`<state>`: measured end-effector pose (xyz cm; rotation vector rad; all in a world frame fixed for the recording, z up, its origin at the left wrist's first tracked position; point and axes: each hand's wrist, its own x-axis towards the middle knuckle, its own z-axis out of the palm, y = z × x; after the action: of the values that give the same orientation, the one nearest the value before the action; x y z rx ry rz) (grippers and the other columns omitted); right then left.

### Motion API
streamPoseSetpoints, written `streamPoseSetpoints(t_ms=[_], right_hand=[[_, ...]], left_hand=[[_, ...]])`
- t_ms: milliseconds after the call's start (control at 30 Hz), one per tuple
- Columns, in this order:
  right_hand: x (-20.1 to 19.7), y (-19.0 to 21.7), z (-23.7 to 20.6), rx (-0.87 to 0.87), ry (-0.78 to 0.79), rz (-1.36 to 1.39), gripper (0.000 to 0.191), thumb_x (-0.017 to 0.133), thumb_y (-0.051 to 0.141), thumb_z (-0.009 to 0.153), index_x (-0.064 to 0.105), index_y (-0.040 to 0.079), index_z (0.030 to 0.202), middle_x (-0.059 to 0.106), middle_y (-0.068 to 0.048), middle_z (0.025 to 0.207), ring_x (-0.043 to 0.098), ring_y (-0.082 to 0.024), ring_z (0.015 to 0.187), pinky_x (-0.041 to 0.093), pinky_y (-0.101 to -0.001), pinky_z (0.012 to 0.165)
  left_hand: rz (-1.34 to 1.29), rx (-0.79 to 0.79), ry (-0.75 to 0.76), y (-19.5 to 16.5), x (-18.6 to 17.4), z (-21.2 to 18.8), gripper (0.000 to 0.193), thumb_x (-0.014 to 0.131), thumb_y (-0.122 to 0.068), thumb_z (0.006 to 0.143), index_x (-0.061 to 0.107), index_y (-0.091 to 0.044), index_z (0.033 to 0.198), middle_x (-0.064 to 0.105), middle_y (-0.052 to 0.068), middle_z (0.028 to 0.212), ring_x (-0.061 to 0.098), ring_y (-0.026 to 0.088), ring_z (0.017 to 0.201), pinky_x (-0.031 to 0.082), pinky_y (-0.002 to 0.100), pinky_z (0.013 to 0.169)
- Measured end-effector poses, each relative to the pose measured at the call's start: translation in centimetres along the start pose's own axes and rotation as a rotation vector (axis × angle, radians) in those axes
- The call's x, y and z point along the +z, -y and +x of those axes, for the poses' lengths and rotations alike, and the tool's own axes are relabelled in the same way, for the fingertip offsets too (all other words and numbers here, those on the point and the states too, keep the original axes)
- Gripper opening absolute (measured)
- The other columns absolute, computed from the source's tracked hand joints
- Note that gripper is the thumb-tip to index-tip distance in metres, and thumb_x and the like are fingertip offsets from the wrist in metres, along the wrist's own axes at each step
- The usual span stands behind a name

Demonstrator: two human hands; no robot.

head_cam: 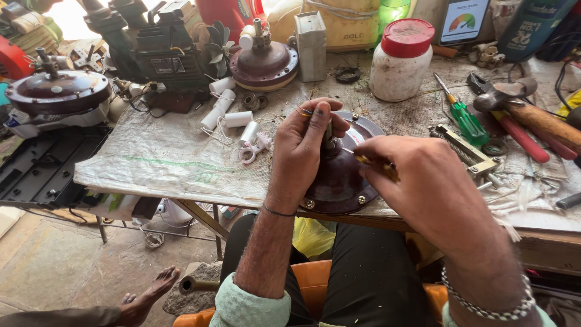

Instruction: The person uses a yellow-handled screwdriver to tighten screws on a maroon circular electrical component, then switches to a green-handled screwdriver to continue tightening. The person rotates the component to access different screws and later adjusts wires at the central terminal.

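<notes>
Fingers of the left hand (pixel 308 142) are gripping the shaft of the round maroon metal motor housing (pixel 339 181), while the right hand (pixel 417 181) is pinching a thin yellow-handled tool (pixel 376 166).

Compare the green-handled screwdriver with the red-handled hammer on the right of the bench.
The green-handled screwdriver is slim, with a thin metal shaft and a translucent green grip; the red-handled hammer is bulkier, with a heavy dark head on a thick red handle. The screwdriver lies nearer the left hand and right hand; the hammer lies further right, beside a wooden handle. Both lie flat and slanted on the cloth-covered bench, untouched.
</notes>
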<state>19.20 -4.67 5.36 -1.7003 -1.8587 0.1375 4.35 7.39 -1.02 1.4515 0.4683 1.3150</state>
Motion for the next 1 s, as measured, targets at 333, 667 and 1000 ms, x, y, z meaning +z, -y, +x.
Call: streamPoseSetpoints(t_ms=[333, 667, 1000], right_hand=[[0.6, 1.0, 0.2, -0.130, -0.165, -0.001, 0.026, 0.073, 0.012, 0.086, 0.077, 0.002, 0.109, 0.076, -0.018, 0.099, 0.073, -0.036, 0.087, 0.056, -0.0447, 0.076], [0.8, 1.9, -0.5, -0.128, -0.163, 0.003, 0.028, 0.072, 0.010, 0.085, 0.076, 0.001, 0.111, 0.075, -0.018, 0.097, 0.071, -0.038, 0.086, 0.055, -0.0464, 0.075], [2.0, 2.9, -0.7, -0.102, -0.236, -0.060, 0.020, 0.073, 0.009, 0.088, 0.075, -0.002, 0.104, 0.072, -0.021, 0.087, 0.070, -0.039, 0.080, 0.055, -0.0479, 0.072]], left_hand=[[0.194, 0.010, -0.046, -0.7, -0.4, -0.4, 0.026, 0.074, -0.025, 0.098, 0.069, -0.001, 0.108, 0.077, 0.005, 0.094, 0.069, 0.007, 0.087, 0.056, 0.023, 0.074], [0.140, 0.040, -0.007, -0.3, -0.7, -0.3, 0.024, 0.071, -0.025, 0.101, 0.067, -0.002, 0.108, 0.077, 0.003, 0.096, 0.067, 0.004, 0.089, 0.054, 0.022, 0.079], [0.293, 0.035, -0.070, -0.8, -0.4, -0.3, 0.024, 0.076, -0.024, 0.097, 0.069, -0.001, 0.101, 0.072, 0.002, 0.087, 0.060, 0.004, 0.078, 0.051, 0.022, 0.068]])
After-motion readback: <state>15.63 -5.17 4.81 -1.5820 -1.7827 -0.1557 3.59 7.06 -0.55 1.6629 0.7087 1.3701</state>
